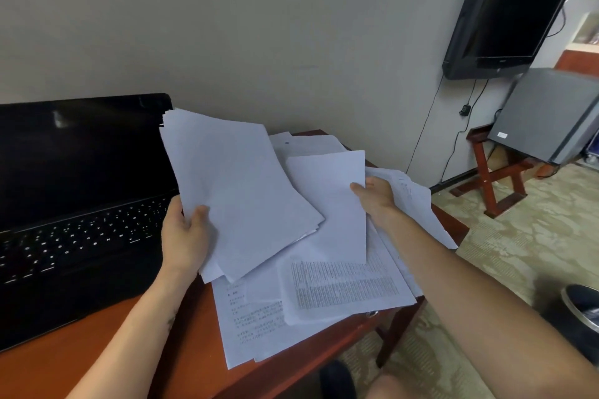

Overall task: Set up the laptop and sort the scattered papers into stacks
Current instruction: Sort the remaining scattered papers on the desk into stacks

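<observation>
Holding a fanned sheaf in the left hand, lifted clear of the desk. Thumb pressed on the top face near the lower left corner, other fingers underneath and out of sight: clamped on the sheaf. Pinching a single sheet by its right edge with the right hand: thumb on the front, remaining fingers behind the paper, hidden. Holding that sheet just beside the sheaf, its left part covered by the sheaf's right corner.

Noted laptop open at the left of the desk, lid up, screen dark. Judged set-up only partly done: no sign of power on the display. Noted loose papers spread over the right half of the desk, overlapping at odd angles, some printed, several hanging past the right and near edges.

Step in hand, by judgement: adding the single sheet to the sheaf.

Risks:
- Sheaf edges uneven, gripped at one corner only. Likely to splay or shed sheets if tilted further.
- Overhanging papers liable to slide to the floor if brushed by the right forearm.
- Upper corner of sheaf overlapping the laptop lid in view; touching or apart, cannot tell. Possible knock against the screen.
</observation>
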